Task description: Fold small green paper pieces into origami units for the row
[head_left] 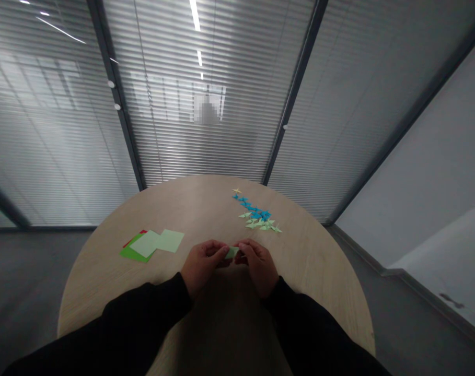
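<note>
Between my two hands is a small folded piece of pale green paper (pixel 231 253), held near the front middle of the table. My left hand (pixel 204 262) pinches its left side between thumb and fingers. On the opposite side, my right hand (pixel 258 262) has its fingers closed on the paper's right edge. Most of the piece is covered by my fingers, so its folded shape cannot be made out.
A round wooden table (pixel 206 209) bears everything. Left of my hands lie pale green square sheets (pixel 171 241) overlapping a brighter green sheet (pixel 137 249) and a red one (pixel 132 237). Several folded blue paper pieces (pixel 261 214) and pale green ones (pixel 266 225) cluster beyond my right hand.
</note>
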Demonstrator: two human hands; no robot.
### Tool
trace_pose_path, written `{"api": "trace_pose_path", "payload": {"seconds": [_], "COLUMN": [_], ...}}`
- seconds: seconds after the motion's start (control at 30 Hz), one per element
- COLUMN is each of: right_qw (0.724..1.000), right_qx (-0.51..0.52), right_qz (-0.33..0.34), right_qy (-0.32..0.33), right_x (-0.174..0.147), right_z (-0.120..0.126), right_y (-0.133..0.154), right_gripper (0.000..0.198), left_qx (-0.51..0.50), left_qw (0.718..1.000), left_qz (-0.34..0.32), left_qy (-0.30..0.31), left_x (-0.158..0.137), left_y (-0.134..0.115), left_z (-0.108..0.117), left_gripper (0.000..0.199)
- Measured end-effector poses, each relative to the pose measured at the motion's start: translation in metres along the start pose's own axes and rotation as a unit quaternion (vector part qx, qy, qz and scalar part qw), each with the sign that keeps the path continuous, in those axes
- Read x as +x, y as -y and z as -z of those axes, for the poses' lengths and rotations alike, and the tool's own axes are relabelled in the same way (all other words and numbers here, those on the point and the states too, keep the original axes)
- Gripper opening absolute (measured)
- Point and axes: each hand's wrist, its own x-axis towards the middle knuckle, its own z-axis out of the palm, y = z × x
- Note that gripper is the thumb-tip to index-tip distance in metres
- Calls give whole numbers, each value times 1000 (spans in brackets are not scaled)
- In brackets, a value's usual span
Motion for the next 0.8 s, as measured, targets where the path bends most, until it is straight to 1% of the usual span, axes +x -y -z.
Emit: {"api": "trace_pose_path", "payload": {"seconds": [0.1,0.33,0.47,0.57,0.63,0.7,0.73,0.8], "right_qw": [1000,995,994,995,997,999,1000,998], "right_qx": [14,-94,-106,-96,-77,-35,-7,33], "right_qz": [1,5,12,7,9,12,9,-9], "right_qy": [1,-15,-20,-20,-12,7,22,56], "right_x": [1,-4,-3,-2,-1,1,1,2], "right_z": [0,2,4,5,5,6,6,6], "right_y": [-2,10,14,14,11,9,7,6], "right_gripper": [30,29,28,27,27,28,27,26], "left_qx": [-10,20,32,35,49,53,43,-14], "left_qw": [1000,1000,999,999,999,999,999,1000], "left_qz": [3,-8,-13,-10,-9,-10,-13,-12], "left_qy": [-15,-8,8,21,11,-7,-16,-26], "left_x": [0,-1,-1,0,1,2,3,4], "left_y": [0,-3,-4,-6,-6,-4,-3,0], "left_z": [0,-3,-3,-2,0,2,3,5], "left_gripper": [34,38,40,40,39,37,36,33]}}
